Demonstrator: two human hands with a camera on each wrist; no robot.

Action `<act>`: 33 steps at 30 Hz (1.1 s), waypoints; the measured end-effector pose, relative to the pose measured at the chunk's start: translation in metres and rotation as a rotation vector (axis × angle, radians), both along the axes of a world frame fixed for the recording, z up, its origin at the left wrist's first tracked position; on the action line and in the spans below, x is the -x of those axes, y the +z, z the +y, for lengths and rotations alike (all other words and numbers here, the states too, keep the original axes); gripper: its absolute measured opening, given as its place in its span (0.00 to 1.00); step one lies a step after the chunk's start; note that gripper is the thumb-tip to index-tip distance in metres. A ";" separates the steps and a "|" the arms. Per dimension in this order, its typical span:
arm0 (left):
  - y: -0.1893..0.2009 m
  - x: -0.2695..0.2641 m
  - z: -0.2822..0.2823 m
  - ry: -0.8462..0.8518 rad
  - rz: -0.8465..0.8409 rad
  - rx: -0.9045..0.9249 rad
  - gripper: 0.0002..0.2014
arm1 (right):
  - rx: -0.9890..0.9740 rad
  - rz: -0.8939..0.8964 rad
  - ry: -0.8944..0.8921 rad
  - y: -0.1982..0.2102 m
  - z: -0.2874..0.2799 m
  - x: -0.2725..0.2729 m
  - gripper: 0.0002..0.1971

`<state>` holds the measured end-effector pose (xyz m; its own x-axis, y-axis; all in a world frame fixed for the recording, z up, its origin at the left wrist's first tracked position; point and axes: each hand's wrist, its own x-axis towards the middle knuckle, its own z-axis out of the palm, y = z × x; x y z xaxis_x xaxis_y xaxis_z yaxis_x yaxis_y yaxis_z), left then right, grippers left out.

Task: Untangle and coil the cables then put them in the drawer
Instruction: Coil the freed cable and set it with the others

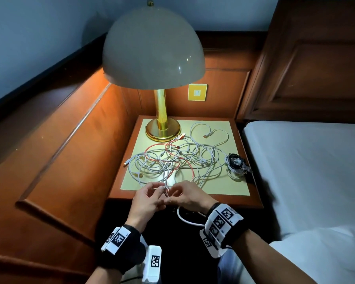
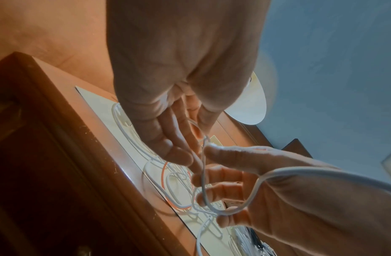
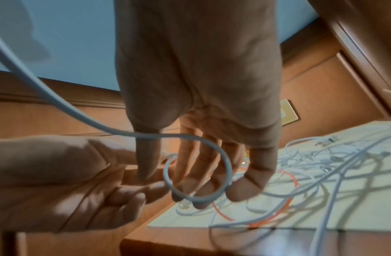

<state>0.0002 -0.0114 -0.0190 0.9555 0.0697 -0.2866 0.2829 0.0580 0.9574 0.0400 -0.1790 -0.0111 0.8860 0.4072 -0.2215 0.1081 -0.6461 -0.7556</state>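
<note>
A tangle of white cables (image 1: 178, 160) with one red cable (image 1: 173, 145) lies spread on the yellow mat of the nightstand (image 1: 254, 203). Just above its front edge both hands meet over one white cable (image 1: 166, 188). My left hand (image 1: 150, 198) pinches the cable near its plug end. My right hand (image 1: 184, 194) holds the same cable, which forms a small loop (image 3: 198, 173) around its fingers (image 3: 251, 187) and hangs in a bight (image 1: 188, 220) under the wrist. In the left wrist view the white cable (image 2: 204, 173) runs between both hands.
A brass lamp (image 1: 162, 128) with a dome shade stands at the mat's back left. A coiled bundle of black and white cable (image 1: 236, 163) lies at the right edge. A bed (image 1: 305, 171) is to the right, wood panelling (image 1: 70, 150) to the left. No drawer shows.
</note>
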 end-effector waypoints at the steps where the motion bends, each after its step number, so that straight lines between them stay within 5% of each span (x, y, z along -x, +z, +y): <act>1: 0.000 -0.001 0.001 0.000 -0.001 -0.021 0.05 | -0.027 -0.006 -0.019 -0.001 0.000 0.003 0.10; 7: -0.001 -0.024 0.006 0.072 -0.076 -0.181 0.03 | -0.026 -0.006 0.086 -0.004 -0.003 0.021 0.01; 12: 0.006 -0.048 0.003 0.134 -0.003 -0.117 0.04 | -0.079 0.065 0.228 -0.005 -0.010 0.042 0.04; 18: -0.002 -0.054 0.002 0.189 -0.024 -0.109 0.04 | 0.099 0.140 0.357 -0.008 -0.016 0.046 0.06; 24: -0.014 -0.040 -0.002 0.177 -0.060 -0.033 0.05 | -0.175 0.158 0.013 -0.015 0.009 0.022 0.19; 27: -0.014 -0.036 -0.002 0.212 -0.049 0.031 0.05 | -0.163 0.040 -0.127 -0.021 0.024 0.017 0.17; 33: -0.015 -0.032 0.000 0.188 -0.029 0.070 0.02 | -0.317 0.083 -0.204 -0.024 0.029 0.019 0.11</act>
